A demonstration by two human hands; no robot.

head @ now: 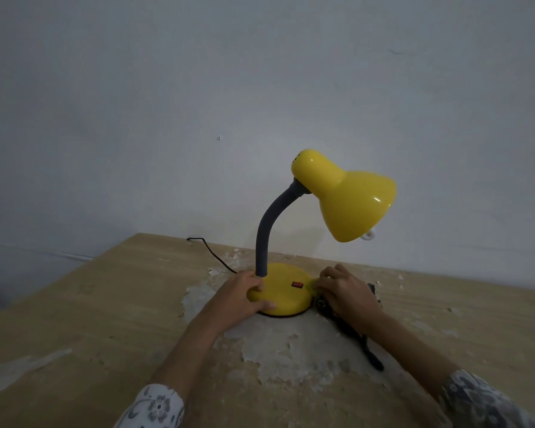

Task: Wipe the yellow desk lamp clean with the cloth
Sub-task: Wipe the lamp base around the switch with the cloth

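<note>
On the table, close to the wall, stands the yellow lamp. Its shade tips down to the right on a bent gray neck. Its round base has 1 small red switch on top. The left hand grips the left side of the base, with fingers on top and the thumb along the front edge. The right hand is curled over a dark cloth and presses it against the right edge of the base. Part of the cloth trails back along the table under the arm. A black cord runs from the base to the table's far edge. The table top is worn and peeling around the lamp. Both sleeves have a flower print.
</note>
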